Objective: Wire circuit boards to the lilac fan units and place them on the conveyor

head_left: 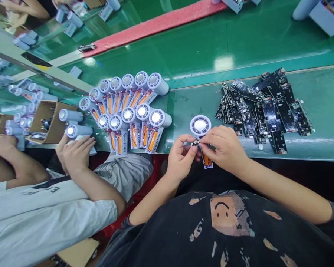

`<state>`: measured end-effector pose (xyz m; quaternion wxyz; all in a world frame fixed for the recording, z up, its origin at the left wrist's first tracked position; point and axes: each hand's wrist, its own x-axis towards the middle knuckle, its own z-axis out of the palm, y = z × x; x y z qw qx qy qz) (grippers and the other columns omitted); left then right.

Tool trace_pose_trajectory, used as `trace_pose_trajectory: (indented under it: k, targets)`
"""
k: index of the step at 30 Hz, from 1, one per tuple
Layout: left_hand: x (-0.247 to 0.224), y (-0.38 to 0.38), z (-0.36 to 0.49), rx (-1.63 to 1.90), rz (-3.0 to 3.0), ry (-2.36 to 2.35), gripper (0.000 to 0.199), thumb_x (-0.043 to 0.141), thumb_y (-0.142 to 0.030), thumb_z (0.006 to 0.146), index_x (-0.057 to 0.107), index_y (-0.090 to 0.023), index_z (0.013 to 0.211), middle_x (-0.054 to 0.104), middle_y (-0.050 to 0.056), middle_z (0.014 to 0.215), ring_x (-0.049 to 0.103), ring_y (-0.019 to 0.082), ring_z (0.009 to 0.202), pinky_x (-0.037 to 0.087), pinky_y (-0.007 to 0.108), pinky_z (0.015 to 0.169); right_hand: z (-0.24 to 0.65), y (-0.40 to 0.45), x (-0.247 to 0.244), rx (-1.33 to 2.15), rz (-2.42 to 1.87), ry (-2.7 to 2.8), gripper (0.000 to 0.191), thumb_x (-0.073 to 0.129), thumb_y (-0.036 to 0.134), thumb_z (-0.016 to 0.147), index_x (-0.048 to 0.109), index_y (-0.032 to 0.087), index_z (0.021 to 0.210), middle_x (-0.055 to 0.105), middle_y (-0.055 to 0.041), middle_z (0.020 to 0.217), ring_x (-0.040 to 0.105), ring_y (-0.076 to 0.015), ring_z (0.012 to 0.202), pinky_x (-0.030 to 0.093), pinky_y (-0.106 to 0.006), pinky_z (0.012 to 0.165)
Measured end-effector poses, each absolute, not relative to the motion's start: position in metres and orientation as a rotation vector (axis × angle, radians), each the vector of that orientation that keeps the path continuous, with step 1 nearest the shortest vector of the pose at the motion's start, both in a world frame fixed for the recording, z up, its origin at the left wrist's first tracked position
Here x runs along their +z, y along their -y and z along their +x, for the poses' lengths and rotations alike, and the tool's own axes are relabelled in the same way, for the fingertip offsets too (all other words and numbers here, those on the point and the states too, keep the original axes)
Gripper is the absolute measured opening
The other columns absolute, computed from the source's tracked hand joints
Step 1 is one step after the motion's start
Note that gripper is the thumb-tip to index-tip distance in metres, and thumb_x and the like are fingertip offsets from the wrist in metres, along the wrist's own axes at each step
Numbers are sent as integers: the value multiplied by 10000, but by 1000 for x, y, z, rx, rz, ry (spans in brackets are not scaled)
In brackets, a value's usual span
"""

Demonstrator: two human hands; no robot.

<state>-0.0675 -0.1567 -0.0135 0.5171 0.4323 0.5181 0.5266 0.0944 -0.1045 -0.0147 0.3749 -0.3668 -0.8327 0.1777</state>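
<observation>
My left hand pinches a small dark part with a pale end between thumb and fingers. From the right, the fingertips of my right hand close against the same spot; what exactly they grip is too small to make out. Just beyond and under both hands lies a handheld fan with a round grilled head and a pale disc at its centre. Its open handle shows an orange battery and reaches past the table edge. My hands hide the middle of the handle.
Black circuit boards lie heaped to the right. Several open fans stand in rows on the left. A co-worker's hands hold a fan beside a cardboard box. A red strip crosses the green surface behind.
</observation>
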Motion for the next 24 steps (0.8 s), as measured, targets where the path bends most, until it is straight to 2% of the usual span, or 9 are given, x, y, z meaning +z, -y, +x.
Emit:
trace_pose_trajectory:
  k: [7,13,19,24]
  targets:
    - [-15,156,-65,1267,1099,-1276,331,758,-432,844,567,-204,987,556,3,1043,612,34,617,552,143,503,95,104,-11,417,-931,2173,194,588,210,948,662,189,770,673,-16,788,498,-181,737,304,-339,698]
    - [-18,156,-65,1242,1103,-1318,368,754,-483,835,574,-197,981,557,16,1068,583,22,590,533,136,478,96,106,-7,280,-917,2270,291,519,224,998,656,196,743,673,-34,793,494,-194,768,299,-360,725]
    - [-19,156,-64,1244,1109,-1330,332,760,-454,837,613,-191,977,567,24,1079,588,25,595,540,148,486,97,106,-4,220,-943,2330,290,519,207,990,646,191,730,617,-48,744,473,-208,768,290,-361,712]
    - [-20,156,-61,1294,1099,-1317,307,778,-423,830,636,-182,958,588,19,1047,621,34,594,521,130,451,97,105,-12,313,-873,2286,310,487,209,1006,648,184,742,652,-54,801,514,-204,802,334,-349,744]
